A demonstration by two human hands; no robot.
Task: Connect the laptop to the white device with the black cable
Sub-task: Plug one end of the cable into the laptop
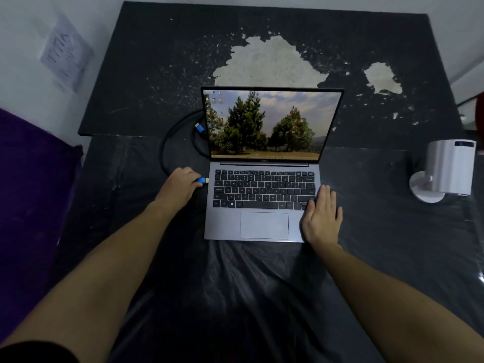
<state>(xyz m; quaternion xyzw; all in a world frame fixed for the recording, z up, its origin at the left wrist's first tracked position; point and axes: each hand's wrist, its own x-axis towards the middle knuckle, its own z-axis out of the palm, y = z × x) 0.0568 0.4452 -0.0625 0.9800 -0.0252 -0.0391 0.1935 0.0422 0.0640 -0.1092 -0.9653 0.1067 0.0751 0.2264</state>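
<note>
Pinching the stiff black cable (167, 142) by its rigid blue plug (202, 180), left hand (180, 187) clamped; right hand (322, 218) flat, steadying laptop (262, 226).

Left hand (180, 186) pinched closed; right hand (322, 217) flat.

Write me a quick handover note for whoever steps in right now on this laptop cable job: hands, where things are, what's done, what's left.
Left hand: gripping the black cable by its blue plug, tip at the laptop left edge; whether it is seated cannot be told.
Right hand: flat on the laptop's right corner, holding nothing.
Cable loops behind the laptop's left side; the other blue plug lies free by the screen.
White device: far right, nothing attached that shows.
Left: finish the laptop end, then run the free plug to the device.
</note>
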